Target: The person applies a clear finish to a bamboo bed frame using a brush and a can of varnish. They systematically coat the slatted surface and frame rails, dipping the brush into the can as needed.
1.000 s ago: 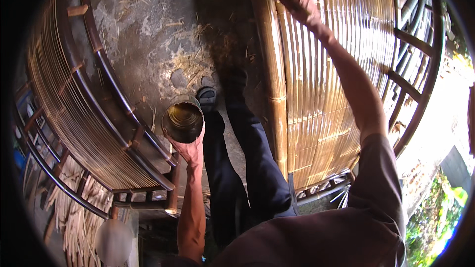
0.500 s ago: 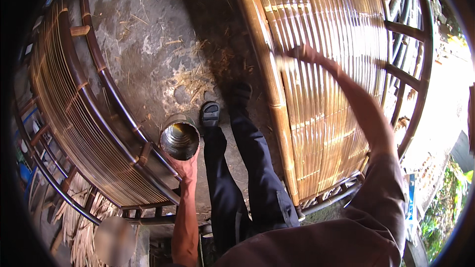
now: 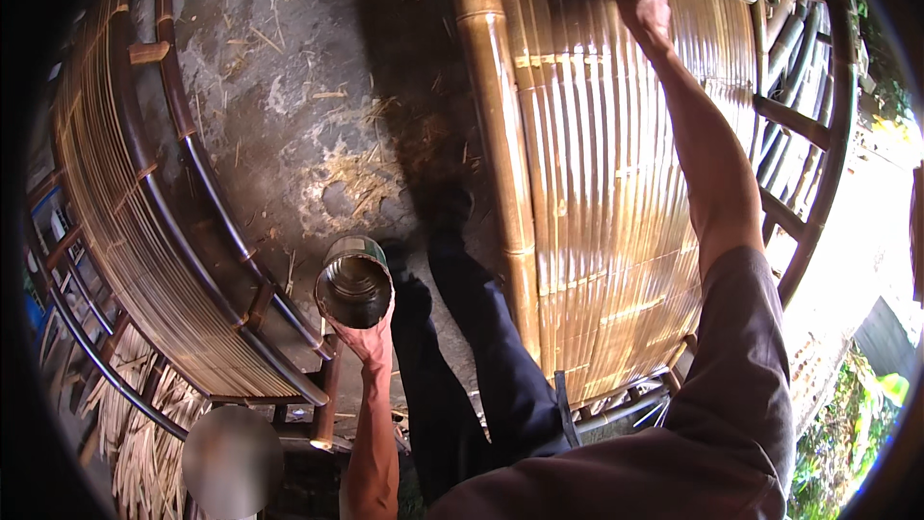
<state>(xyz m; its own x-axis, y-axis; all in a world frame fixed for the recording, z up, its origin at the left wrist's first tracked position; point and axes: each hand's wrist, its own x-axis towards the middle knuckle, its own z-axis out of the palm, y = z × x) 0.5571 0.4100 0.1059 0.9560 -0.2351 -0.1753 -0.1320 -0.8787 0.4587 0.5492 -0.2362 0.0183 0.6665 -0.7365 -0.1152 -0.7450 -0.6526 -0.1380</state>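
Observation:
My left hand [image 3: 372, 343] grips an open metal can [image 3: 354, 281] from below and holds it upright over the ground, beside my dark-trousered legs [image 3: 462, 347]. My right arm stretches out over a glossy bamboo slat panel [image 3: 616, 231]. At the panel's far end, by the top rail, my right hand [image 3: 643, 10] is closed around a small tool whose tip is hidden against the slats. A thick bamboo pole [image 3: 496, 135] forms the panel's left edge.
A second curved bamboo frame [image 3: 144, 231] stands at the left. Between the two frames lies a concrete floor [image 3: 308, 87] strewn with straw bits. Dried strips [image 3: 135, 424] pile up at the lower left beside a blurred round shape [image 3: 231, 462]. Greenery [image 3: 847, 424] shows at the lower right.
My right hand slid down the slats half a second ago and is now back at the panel's far end. The can has stayed in my left hand, shifting only slightly.

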